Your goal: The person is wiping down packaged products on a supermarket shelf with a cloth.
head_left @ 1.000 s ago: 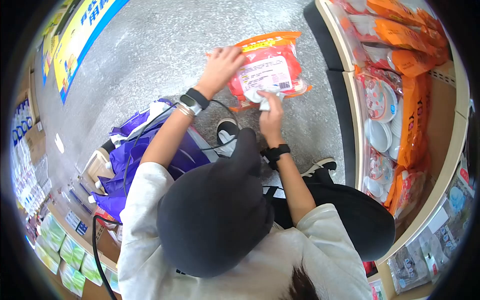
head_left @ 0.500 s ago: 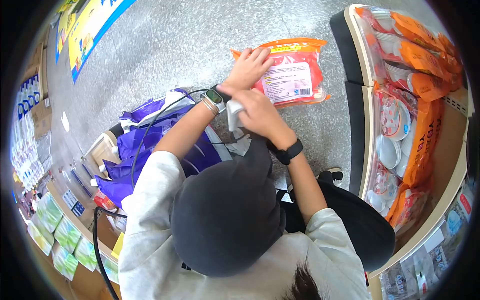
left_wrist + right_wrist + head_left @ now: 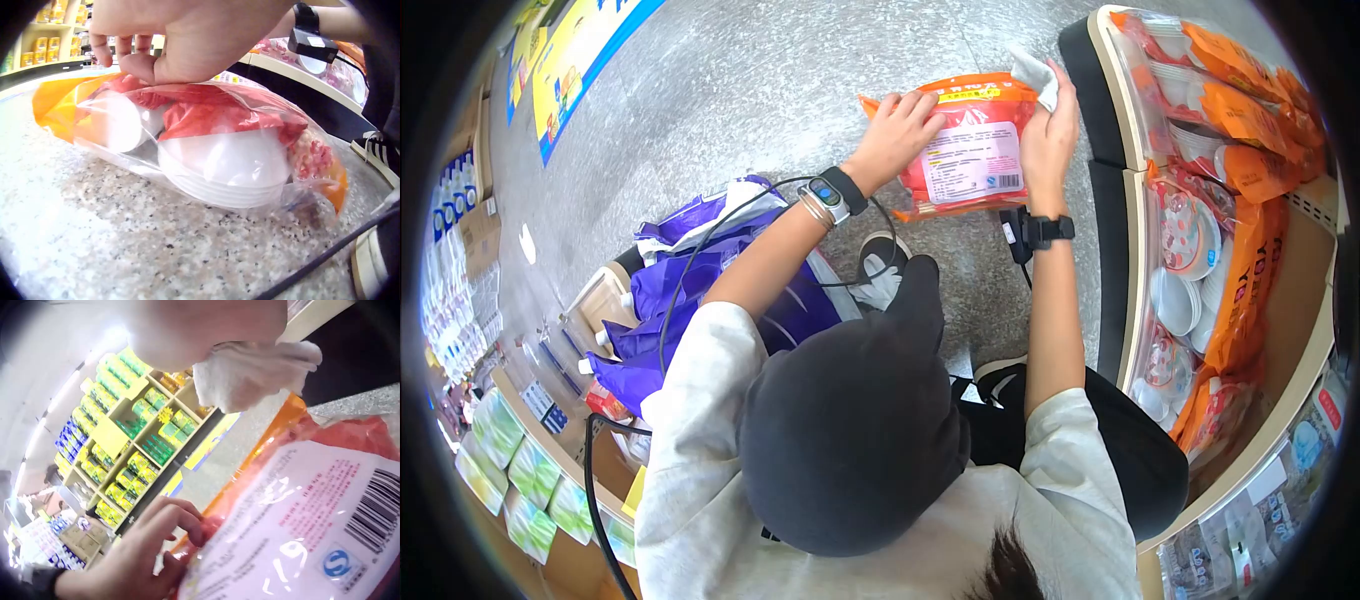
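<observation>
A clear package with orange edges and a white label [image 3: 970, 160] lies flat on the speckled floor; in the left wrist view stacked white bowls [image 3: 225, 165] show through its side. The left hand [image 3: 893, 140] rests on its left part, fingers bent over the top; the right wrist view also shows this left hand [image 3: 147, 547] at the package's edge. At the package's right edge, the right hand [image 3: 1050, 145] holds a white cloth or tissue [image 3: 1036, 76] at its fingertips. That cloth [image 3: 253, 372] hangs under the right hand in the right wrist view.
Shelving [image 3: 1135, 300] with orange-wrapped packs of tableware stands on the right. Purple bags [image 3: 660, 285] lie on the left, with a black cable across them. A shoe [image 3: 883, 262] is on the floor below the package. Stocked shelves [image 3: 147, 434] stand farther off.
The right hand has gone from the package's lower edge, past the left wrist, to the package's upper right with the cloth. The package and left hand have shifted right in view since the first frame.
</observation>
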Action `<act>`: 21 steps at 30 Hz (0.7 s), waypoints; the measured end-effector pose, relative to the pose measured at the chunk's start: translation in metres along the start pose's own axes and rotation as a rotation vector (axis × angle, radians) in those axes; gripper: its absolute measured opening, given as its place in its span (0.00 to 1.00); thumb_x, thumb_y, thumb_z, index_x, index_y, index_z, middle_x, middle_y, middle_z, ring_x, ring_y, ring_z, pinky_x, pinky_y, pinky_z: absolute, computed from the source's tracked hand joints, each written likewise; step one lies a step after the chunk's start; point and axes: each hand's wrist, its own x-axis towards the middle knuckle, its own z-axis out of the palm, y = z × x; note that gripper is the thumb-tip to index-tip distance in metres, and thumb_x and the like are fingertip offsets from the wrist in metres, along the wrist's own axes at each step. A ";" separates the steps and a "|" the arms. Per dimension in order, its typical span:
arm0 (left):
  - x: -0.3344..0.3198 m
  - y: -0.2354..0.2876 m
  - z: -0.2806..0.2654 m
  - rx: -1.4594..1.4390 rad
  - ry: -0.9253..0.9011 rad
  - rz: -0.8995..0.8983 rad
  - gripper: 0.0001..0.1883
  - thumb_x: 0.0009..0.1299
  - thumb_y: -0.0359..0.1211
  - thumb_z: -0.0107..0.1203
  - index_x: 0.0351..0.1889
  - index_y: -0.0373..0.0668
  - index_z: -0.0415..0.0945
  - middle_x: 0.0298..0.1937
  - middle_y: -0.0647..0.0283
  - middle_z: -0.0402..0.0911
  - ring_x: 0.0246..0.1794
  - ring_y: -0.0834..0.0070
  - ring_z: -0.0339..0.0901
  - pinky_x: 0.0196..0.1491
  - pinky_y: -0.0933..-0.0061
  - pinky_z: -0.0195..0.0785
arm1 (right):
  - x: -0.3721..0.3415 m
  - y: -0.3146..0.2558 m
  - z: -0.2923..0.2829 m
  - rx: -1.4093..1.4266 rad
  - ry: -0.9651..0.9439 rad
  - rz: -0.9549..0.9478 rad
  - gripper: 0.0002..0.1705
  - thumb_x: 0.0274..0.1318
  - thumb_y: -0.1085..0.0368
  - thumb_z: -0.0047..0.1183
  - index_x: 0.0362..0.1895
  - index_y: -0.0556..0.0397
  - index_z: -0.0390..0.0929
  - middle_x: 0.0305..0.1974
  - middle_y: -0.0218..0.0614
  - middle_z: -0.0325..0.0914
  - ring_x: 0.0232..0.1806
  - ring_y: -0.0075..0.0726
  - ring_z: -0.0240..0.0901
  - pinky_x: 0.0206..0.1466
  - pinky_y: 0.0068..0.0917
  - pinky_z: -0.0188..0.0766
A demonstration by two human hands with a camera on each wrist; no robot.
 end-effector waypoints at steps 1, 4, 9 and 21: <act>0.000 0.001 0.000 0.016 0.005 -0.002 0.15 0.62 0.36 0.52 0.46 0.45 0.69 0.56 0.58 0.70 0.59 0.64 0.66 0.56 0.60 0.59 | -0.002 0.007 0.003 -0.037 -0.051 -0.032 0.26 0.52 0.80 0.40 0.57 0.55 0.71 0.56 0.51 0.72 0.60 0.54 0.68 0.63 0.43 0.62; -0.001 0.003 -0.001 -0.113 -0.026 -0.047 0.19 0.64 0.45 0.54 0.46 0.44 0.70 0.58 0.56 0.70 0.59 0.61 0.65 0.54 0.53 0.58 | -0.027 0.033 0.021 -0.209 -0.218 -0.164 0.30 0.46 0.81 0.42 0.58 0.58 0.70 0.61 0.49 0.69 0.64 0.55 0.63 0.66 0.43 0.60; -0.003 0.007 0.001 -0.087 0.002 -0.105 0.24 0.65 0.54 0.54 0.44 0.43 0.72 0.59 0.57 0.69 0.58 0.60 0.65 0.52 0.53 0.58 | -0.071 0.038 0.023 -0.297 -0.119 -0.045 0.33 0.45 0.83 0.39 0.59 0.58 0.69 0.64 0.50 0.66 0.67 0.55 0.59 0.68 0.44 0.57; -0.001 0.014 0.002 -0.110 0.005 -0.135 0.25 0.63 0.54 0.57 0.44 0.44 0.72 0.58 0.60 0.69 0.58 0.61 0.65 0.51 0.55 0.57 | -0.151 0.048 -0.031 -0.365 -0.048 0.107 0.31 0.48 0.83 0.36 0.60 0.60 0.69 0.62 0.50 0.69 0.65 0.55 0.63 0.68 0.45 0.56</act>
